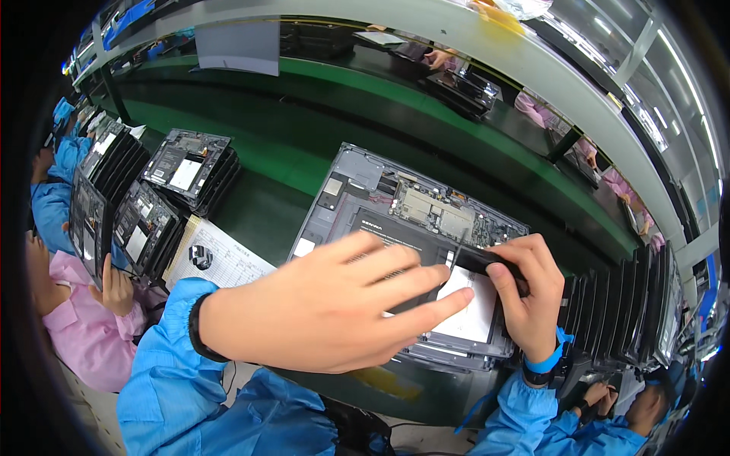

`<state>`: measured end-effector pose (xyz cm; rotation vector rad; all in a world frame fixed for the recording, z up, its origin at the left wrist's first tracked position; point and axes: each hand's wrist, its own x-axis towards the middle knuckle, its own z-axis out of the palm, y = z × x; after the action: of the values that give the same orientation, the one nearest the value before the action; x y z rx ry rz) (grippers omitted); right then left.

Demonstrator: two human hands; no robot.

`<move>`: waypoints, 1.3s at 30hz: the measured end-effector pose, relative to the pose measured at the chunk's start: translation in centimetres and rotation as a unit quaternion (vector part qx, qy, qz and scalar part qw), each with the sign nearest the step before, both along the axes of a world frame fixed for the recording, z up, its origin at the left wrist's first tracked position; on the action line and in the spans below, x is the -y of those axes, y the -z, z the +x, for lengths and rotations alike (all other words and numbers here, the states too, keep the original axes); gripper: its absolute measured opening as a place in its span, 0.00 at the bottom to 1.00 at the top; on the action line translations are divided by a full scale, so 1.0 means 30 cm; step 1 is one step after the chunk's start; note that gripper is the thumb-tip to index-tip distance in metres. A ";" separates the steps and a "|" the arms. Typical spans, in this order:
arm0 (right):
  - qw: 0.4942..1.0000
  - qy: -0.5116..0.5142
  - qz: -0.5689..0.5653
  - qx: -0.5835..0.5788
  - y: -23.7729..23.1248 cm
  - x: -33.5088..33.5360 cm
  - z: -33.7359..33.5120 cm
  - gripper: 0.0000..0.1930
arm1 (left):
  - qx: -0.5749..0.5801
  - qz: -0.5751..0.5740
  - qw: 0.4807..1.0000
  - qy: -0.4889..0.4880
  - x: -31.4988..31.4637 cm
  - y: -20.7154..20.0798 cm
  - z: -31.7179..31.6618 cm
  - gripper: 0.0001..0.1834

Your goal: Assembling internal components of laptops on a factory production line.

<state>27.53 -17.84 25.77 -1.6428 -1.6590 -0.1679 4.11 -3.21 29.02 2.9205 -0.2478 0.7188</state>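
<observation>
An opened laptop base (312, 224) lies in front of me, its green circuit board (433, 209), black battery (388, 228) and a white panel (471, 311) showing. My left hand (334, 300) hovers across its near left part, fingers stretched out, the fingertips over the battery's right end and the white panel; whether they touch is hard to see. At the base's right side, my right hand (528, 292) has its thumb and fingers closed around a dark, elongated black piece (483, 262). Its exact kind does not show. A blue band circles my right wrist.
Stacks of opened laptop bases (190, 171) stand on the left beside a printed sheet (220, 254) with a small shiny black object (200, 257). Upright dark laptop parts (623, 304) line the right. Co-workers in pink (84, 327) and blue sit at both sides.
</observation>
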 end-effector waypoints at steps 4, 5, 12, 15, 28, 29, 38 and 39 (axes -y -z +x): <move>0.990 0.044 0.026 -0.129 0.011 0.053 0.008 0.08 | 0.095 -0.088 0.992 -0.013 -0.020 -0.028 -0.062 0.21; 0.982 0.060 0.033 -0.174 0.030 0.066 0.011 0.09 | 0.087 -0.090 0.992 -0.014 -0.015 -0.028 -0.076 0.21; 0.918 -0.095 0.208 -0.324 0.169 0.382 -0.230 0.27 | 0.040 -0.576 0.814 0.054 0.169 0.164 -0.222 0.09; 0.892 0.073 0.144 -0.422 0.279 0.363 -0.469 0.13 | 0.048 -0.777 0.627 -0.037 0.267 0.313 -0.184 0.09; 0.943 0.148 0.067 -0.289 0.371 0.393 -0.656 0.15 | -0.036 -0.558 0.826 -0.073 0.402 0.454 -0.257 0.06; 0.942 0.161 0.056 -0.289 0.391 0.401 -0.663 0.15 | -0.036 -0.559 0.825 -0.071 0.404 0.466 -0.261 0.06; 0.945 0.256 0.030 -0.199 0.616 0.423 -0.703 0.09 | -0.122 -0.507 0.847 -0.105 0.401 0.644 -0.222 0.07; 0.917 0.281 0.036 -0.280 0.644 0.421 -0.704 0.09 | -0.133 -0.510 0.839 -0.133 0.399 0.669 -0.220 0.11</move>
<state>6.42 -30.46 6.46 -1.8513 -0.7253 -0.0311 -2.48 -15.18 8.95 1.9663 0.4529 0.2890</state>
